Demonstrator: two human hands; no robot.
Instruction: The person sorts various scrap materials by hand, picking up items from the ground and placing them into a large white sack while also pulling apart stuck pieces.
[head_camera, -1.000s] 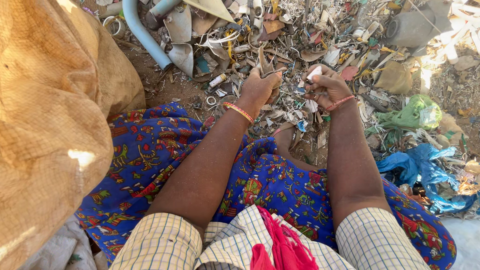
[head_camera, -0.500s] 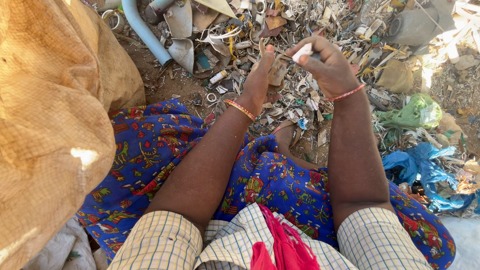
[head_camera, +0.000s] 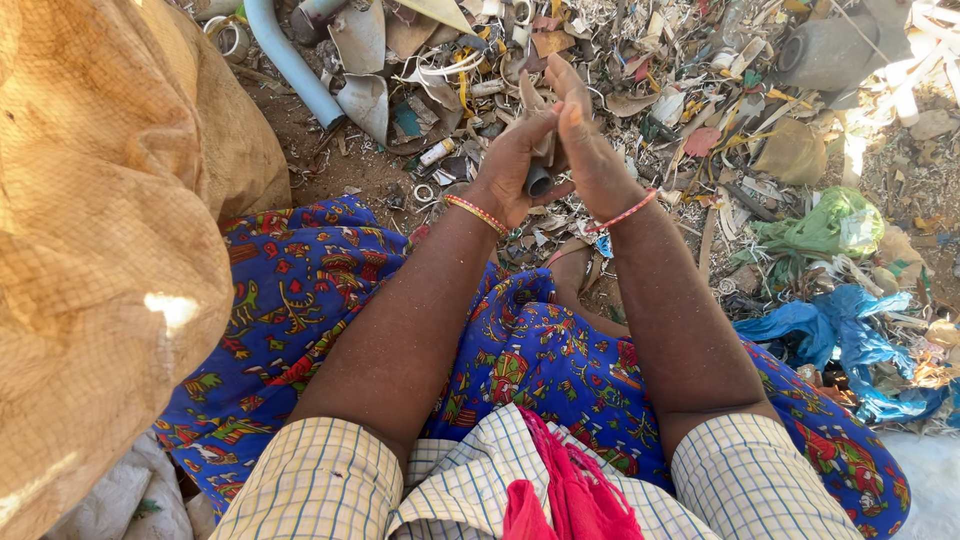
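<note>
Both my hands meet above a heap of scrap pieces (head_camera: 640, 90). My left hand (head_camera: 512, 165) is closed around a short dark tube piece (head_camera: 538, 180), whose round open end faces me. My right hand (head_camera: 590, 150) presses against the same piece from the right, fingers stretched upward and together. Both wrists wear thin bangles. My lap below is covered by a blue patterned cloth (head_camera: 300, 300).
A large tan sack (head_camera: 100, 230) fills the left side. A grey bent pipe (head_camera: 290, 60) lies at the top left. A green bag (head_camera: 830, 225) and a blue plastic sheet (head_camera: 850, 340) lie at the right. A grey pot (head_camera: 830, 50) stands top right.
My hands have risen from the scrap heap and come together. The right hand held a small pale piece before; now both hands close on a dark tube piece.
</note>
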